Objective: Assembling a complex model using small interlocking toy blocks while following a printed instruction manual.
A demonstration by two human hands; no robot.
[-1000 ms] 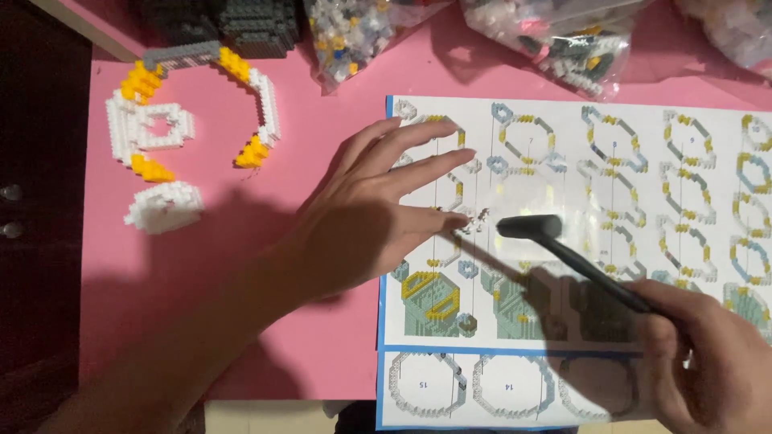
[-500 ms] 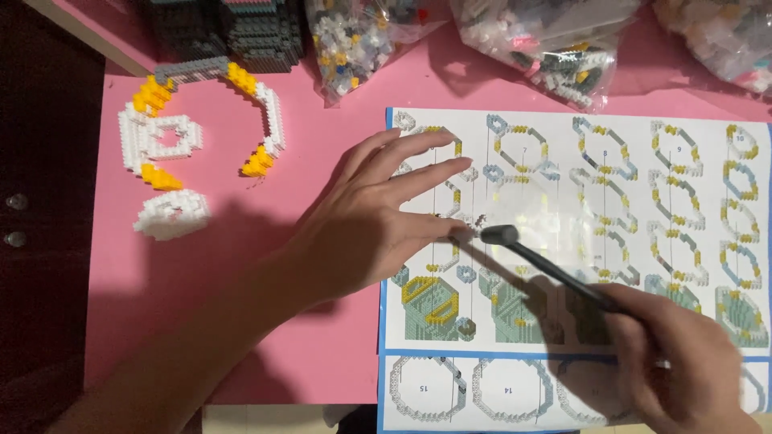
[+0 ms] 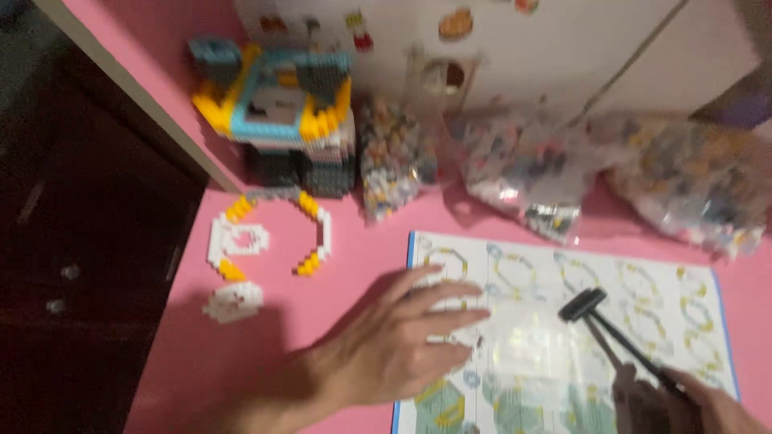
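My left hand (image 3: 394, 341) lies flat with fingers spread on the left part of a printed instruction sheet (image 3: 643, 321) on the pink table (image 3: 354, 241). My right hand (image 3: 683, 406), low at the right edge, grips a thin black tool (image 3: 599, 321) whose wide black head points up-left over the sheet. A partly built ring of white and yellow small bricks (image 3: 269, 237) lies left of the sheet, with a small white brick piece (image 3: 233, 303) below it. The picture is blurred.
A blue, yellow and dark brick model (image 3: 277, 120) stands at the back left. Several clear bags of small bricks (image 3: 523, 177) lie along the back before a white box (image 3: 515, 48). The table's left edge drops to a dark cabinet (image 3: 80, 265).
The view has tilted upward, bringing the brick model and white box into sight. My right hand has lifted the tool's head up and to the right, away from my left fingertips.
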